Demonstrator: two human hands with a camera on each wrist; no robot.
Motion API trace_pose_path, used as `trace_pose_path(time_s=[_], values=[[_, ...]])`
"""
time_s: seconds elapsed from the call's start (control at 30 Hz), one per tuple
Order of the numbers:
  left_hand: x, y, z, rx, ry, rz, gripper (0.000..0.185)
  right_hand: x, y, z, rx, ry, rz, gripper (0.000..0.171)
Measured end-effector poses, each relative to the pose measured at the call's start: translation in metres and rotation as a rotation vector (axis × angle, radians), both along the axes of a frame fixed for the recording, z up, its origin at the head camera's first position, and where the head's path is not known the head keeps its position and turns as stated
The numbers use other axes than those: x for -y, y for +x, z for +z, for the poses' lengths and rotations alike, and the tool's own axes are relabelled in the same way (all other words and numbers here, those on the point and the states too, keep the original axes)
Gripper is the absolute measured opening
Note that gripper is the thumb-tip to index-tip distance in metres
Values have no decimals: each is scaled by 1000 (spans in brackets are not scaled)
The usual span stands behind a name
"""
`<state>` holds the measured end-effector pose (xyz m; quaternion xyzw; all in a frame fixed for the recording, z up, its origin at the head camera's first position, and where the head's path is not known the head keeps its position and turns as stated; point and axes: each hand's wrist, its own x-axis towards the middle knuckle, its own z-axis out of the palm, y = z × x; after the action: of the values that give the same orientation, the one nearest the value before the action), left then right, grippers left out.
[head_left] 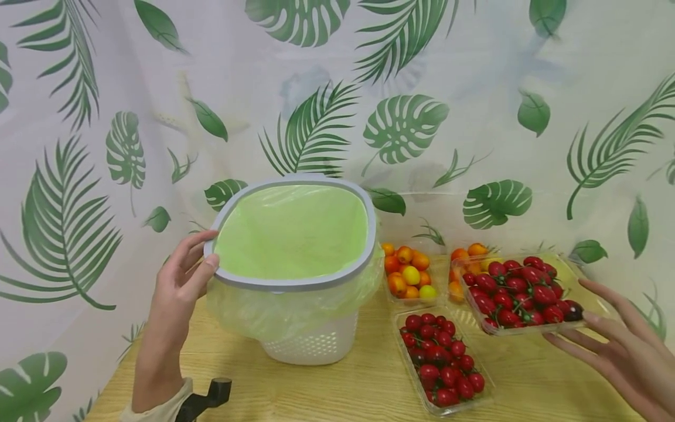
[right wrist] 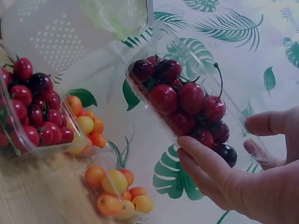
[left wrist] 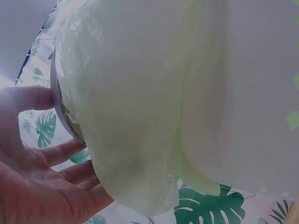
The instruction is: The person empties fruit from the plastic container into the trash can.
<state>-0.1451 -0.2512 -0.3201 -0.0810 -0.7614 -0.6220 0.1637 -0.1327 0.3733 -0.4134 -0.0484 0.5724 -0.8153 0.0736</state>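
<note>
A white perforated wastebasket [head_left: 311,346] stands on the table with a pale green bag [head_left: 292,234] lining it and draped over its outside. My left hand [head_left: 181,287] pinches the left side of the grey rim [head_left: 295,286], thumb and fingers on either side of it. My right hand [head_left: 622,340] holds a clear plastic box [head_left: 572,272] of red cherry tomatoes [head_left: 543,293] by its right end, tilted. In the right wrist view the thumb and fingers straddle that end, and one dark tomato [right wrist: 226,155] lies near the fingers.
Another clear box of red cherry tomatoes [head_left: 443,360] sits on the wooden table [head_left: 253,387], right of the basket. Behind it are orange and yellow tomatoes [head_left: 411,274] in a box, and more [head_left: 464,255] partly behind the held box. A leaf-print sheet [head_left: 327,70] hangs behind.
</note>
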Motion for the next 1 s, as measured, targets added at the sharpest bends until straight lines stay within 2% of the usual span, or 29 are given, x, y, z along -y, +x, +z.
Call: trace_pose_path(time_s=[0.2, 0.47, 0.6, 0.73, 0.87, 1.0], values=[[1, 0, 0, 4, -4, 5, 41, 10, -4, 15, -61, -115, 64, 60], [0, 1, 1, 26, -5, 21, 40, 20, -10, 34, -106, -147, 46, 59], [1, 2, 0, 35, 10, 38, 39, 27, -15, 44, -118, -114, 38, 58], [2, 2, 0, 43, 21, 40, 40, 36, -23, 57, -137, -119, 56, 57], [1, 2, 0, 41, 19, 32, 40, 44, -30, 70, -161, -193, 104, 56], [0, 0, 1, 41, 9, 30, 40, 54, -34, 82, -171, -163, 91, 57]])
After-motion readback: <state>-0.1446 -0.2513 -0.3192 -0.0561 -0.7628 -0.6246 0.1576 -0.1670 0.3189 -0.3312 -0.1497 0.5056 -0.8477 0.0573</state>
